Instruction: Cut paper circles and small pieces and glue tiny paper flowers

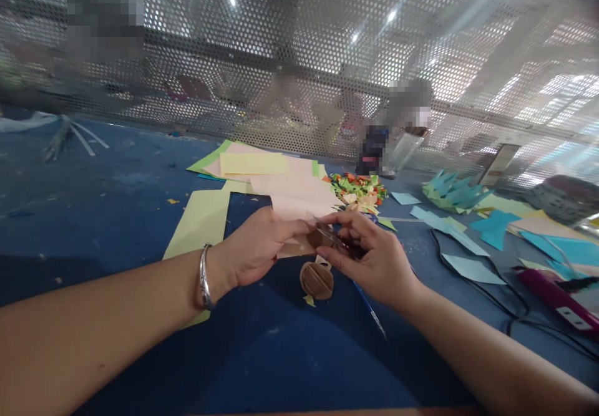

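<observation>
My left hand (259, 244), with a silver bracelet on the wrist, is closed on a pale pink sheet of paper (299, 193), fingers partly hidden. My right hand (374, 254) grips a pair of scissors (333, 236), blades pointing left at the paper by my left fingertips. The handles are mostly covered by my fingers. Just below the hands lies a round brown ridged disc (317, 280) with a small yellow scrap at its lower edge. A thin blue stick, perhaps a brush (372, 313), lies by my right wrist.
A pale yellow sheet (201, 222) lies left, with stacked coloured paper (255, 163) behind. Paper scraps (358, 190) form a heap. To the right are a spiky teal paper piece (452, 190), blue strips (472, 269) and a purple power strip (556, 300) with cables. Perforated metal (262, 48) stands behind.
</observation>
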A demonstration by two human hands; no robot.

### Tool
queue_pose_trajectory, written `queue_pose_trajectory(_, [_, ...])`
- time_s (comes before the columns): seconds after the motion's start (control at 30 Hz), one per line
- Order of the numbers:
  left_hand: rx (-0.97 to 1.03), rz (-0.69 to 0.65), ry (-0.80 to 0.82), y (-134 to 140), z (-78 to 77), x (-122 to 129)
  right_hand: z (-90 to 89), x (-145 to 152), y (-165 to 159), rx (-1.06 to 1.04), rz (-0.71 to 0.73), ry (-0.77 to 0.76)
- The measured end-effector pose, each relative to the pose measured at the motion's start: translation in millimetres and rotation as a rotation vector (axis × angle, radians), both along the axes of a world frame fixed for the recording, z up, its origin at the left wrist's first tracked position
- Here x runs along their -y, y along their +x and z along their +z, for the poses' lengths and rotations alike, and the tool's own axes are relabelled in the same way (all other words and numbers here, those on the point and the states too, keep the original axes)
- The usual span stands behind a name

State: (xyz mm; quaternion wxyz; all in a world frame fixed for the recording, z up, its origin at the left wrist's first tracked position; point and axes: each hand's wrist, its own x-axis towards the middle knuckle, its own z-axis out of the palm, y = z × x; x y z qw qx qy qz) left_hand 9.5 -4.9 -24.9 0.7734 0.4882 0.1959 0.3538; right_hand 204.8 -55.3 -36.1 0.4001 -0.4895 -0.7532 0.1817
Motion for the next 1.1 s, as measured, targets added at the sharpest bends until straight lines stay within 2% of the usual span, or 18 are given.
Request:
queue_pose_trajectory(0.8, [-0.050, -0.058, 0.020, -0.1, 6.5, 1.1, 2.6, 0.1, -0.4, -0.061, 0.071, -0.069])
queue_pose_trajectory(1.1, [-0.065, -0.057, 0.028, -0.3, 3.7, -0.3, 1.2, 0.3, -1.1, -0.058, 0.079, -0.063])
